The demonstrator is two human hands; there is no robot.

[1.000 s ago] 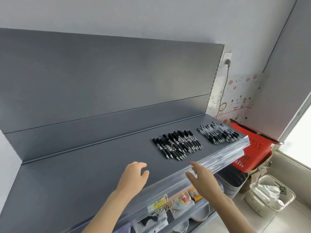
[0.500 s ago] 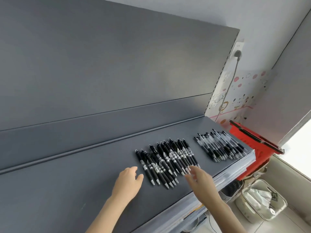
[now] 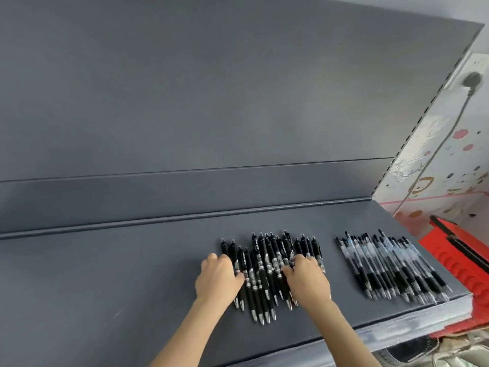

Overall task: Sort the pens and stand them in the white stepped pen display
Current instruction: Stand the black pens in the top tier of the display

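Grey shelf (image 3: pixel 105 274) fills most of the view, with its back panel (image 3: pixel 211 88) rising behind. On the shelf, a black pen pile (image 3: pixel 267 263) lies mid-shelf; a second pen pile (image 3: pixel 389 266) with clear barrels sits well apart near the shelf's right end. Red basket (image 3: pixel 460 260) is past that end. Left hand (image 3: pixel 218 278) cups the black pile's left edge, fingers curled. Right hand (image 3: pixel 308 279) lies on the pile's right side, fingers bent over pens; actual grip cannot be told.

Both hands, left (image 3: pixel 217 278) and right (image 3: pixel 308 279), now down onto the black pens (image 3: pixel 267 271).
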